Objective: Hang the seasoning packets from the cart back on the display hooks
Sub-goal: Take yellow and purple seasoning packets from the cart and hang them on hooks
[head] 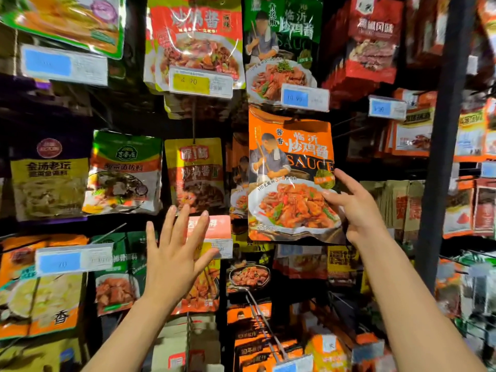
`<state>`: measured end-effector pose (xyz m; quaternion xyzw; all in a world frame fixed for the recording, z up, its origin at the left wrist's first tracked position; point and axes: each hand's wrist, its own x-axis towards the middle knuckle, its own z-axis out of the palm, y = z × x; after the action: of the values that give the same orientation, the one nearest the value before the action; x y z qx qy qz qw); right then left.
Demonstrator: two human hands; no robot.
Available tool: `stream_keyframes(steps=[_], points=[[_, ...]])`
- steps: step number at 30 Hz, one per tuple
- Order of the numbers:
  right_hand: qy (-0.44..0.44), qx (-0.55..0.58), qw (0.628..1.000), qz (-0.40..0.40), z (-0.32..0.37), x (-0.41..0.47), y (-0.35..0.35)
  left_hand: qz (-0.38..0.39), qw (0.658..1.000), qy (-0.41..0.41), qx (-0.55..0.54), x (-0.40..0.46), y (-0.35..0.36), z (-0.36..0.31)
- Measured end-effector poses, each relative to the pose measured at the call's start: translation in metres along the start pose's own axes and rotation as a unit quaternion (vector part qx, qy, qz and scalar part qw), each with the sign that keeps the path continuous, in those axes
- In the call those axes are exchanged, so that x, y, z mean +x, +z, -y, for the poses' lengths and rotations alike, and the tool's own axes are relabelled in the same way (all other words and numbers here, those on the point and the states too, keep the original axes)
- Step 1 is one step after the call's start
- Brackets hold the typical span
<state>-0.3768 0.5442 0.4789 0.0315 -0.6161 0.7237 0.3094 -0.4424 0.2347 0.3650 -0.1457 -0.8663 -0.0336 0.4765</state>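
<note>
Item: orange sauce packet (pixel 291 178), raised against the display among hanging packets, below the blue price tag (pixel 304 98). Right hand (pixel 357 208) pinches its right edge, thumb on the front. Left hand (pixel 175 253) spread flat, holding nothing. Status: hanging in progress (whether its top slot is on a hook cannot be told). Cart not visible; remaining packets unknown.
</note>
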Motion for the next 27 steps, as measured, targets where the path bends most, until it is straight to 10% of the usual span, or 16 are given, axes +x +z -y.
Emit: stream_keyframes(steps=[10,18,27], points=[[0.041,-0.086,0.995,0.001,-0.037,0.084,0.069,-0.048,0.998,0.015,0.030,-0.001,0.006,0.003],[0.018,-0.376,0.926,-0.018,-0.060,0.105,0.072,-0.039,0.999,0.011,0.033,-0.003,0.006,0.000],[-0.125,-0.262,0.952,0.101,-0.024,-0.036,0.075,-0.061,0.953,-0.074,-0.288,-0.024,-0.035,0.003]])
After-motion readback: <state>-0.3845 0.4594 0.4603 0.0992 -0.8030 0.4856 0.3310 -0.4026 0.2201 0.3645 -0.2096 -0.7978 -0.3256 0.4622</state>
